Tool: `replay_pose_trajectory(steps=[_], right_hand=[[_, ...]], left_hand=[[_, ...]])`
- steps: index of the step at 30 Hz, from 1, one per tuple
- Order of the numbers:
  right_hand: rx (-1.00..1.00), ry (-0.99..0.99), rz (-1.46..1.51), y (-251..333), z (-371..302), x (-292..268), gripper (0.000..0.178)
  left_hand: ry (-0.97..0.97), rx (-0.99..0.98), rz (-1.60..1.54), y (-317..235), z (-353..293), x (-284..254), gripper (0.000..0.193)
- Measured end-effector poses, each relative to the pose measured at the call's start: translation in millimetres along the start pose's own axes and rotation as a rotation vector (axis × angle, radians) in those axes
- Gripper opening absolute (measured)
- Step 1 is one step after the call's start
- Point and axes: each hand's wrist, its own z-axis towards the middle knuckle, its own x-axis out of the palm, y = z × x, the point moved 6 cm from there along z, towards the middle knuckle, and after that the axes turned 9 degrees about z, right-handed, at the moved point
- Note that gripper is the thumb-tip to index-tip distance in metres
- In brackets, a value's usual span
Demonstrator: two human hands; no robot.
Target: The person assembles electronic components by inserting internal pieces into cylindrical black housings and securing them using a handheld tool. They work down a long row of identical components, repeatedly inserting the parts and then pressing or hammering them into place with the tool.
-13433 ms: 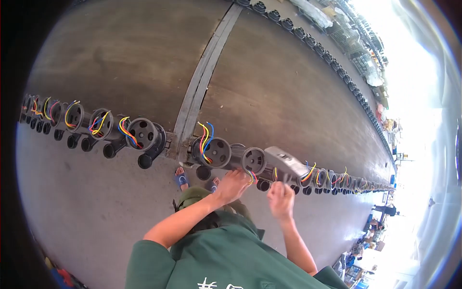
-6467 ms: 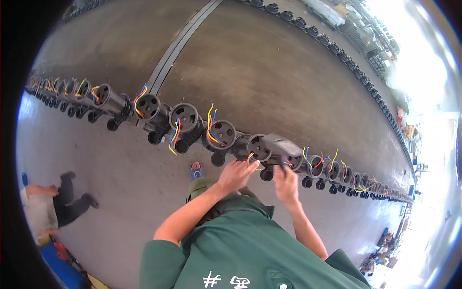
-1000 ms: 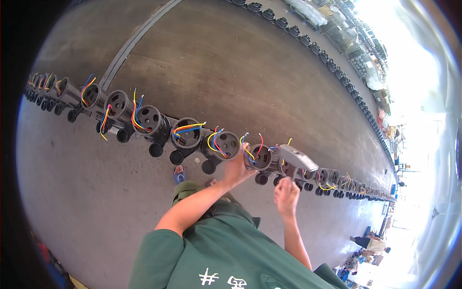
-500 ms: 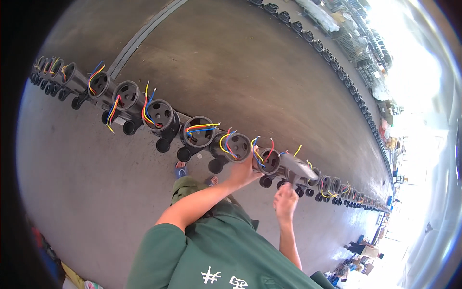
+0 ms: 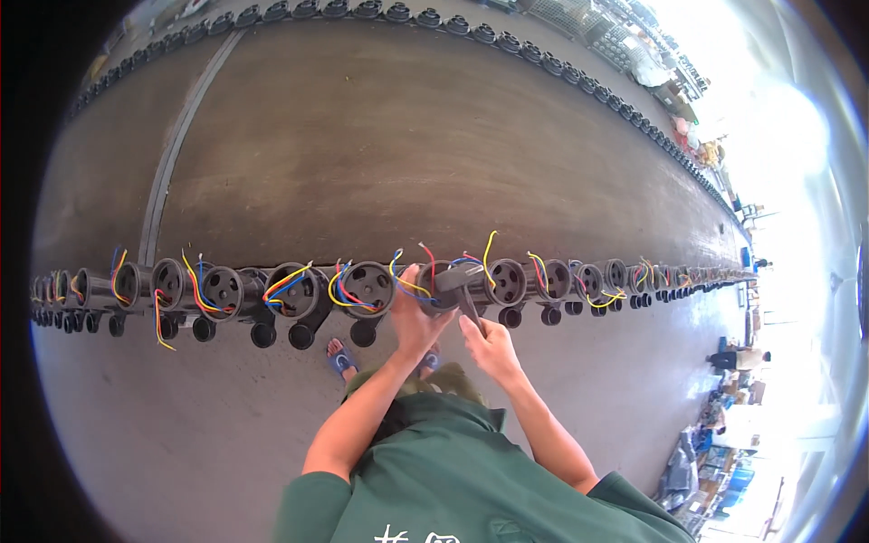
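My left hand (image 5: 415, 317) is wrapped round the side of a dark round housing (image 5: 440, 301) with red, yellow and blue wires coming out of its open top. In my right hand (image 5: 491, 349) is a hammer (image 5: 458, 280), gripped by its dark handle. Its head is over the mouth of that housing and partly hides the inside; whether it touches cannot be made out. Right of the hammer stands a similar housing (image 5: 504, 283) with holes in its inner disc. Another wired housing (image 5: 370, 290) is just left of my left hand.
The row of housings runs along the near edge of a wide brown table (image 5: 344, 145), with short round side pipes (image 5: 300, 337) jutting toward me. A second row of dark parts (image 5: 398, 13) lines the far edge. Crates stand beyond; a person (image 5: 740, 359) is far right.
The hammer has come down and left from beside the housing to over its mouth. My left hand still grips the housing. The view has turned, so the row now looks level.
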Motion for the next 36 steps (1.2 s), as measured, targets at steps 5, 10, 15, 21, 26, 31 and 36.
replay_pose_trajectory(steps=[5, 10, 15, 21, 26, 31, 36], right_hand=[[-0.022, 0.139, 0.348, 32, -34, -47, 0.035], [-0.387, 0.105, -0.036, 41, -29, -129, 0.034], [-0.250, 0.157, -0.356, -18, 40, -138, 0.046], [-0.332, 0.275, -0.297, 44, 16, -157, 0.042], [-0.500, 0.175, -0.229, 25, 12, -155, 0.041], [-0.076, 0.226, -0.226, -22, 51, -152, 0.049], [-0.117, 0.271, -0.004, 48, 6, -149, 0.045]], left_hand=[[-0.062, -0.033, 0.029, -3, -13, 11, 0.092], [-0.162, -0.731, 0.052, 1, -99, 65, 0.088], [-0.170, -0.332, 0.096, -51, -72, 125, 0.098], [-0.181, -0.208, 0.072, -44, -50, 130, 0.097], [-0.146, -0.152, 0.063, -41, -46, 131, 0.097], [-0.090, -0.127, -0.027, -48, -28, 119, 0.075], [-0.142, -0.032, -0.003, -30, -41, 118, 0.077]])
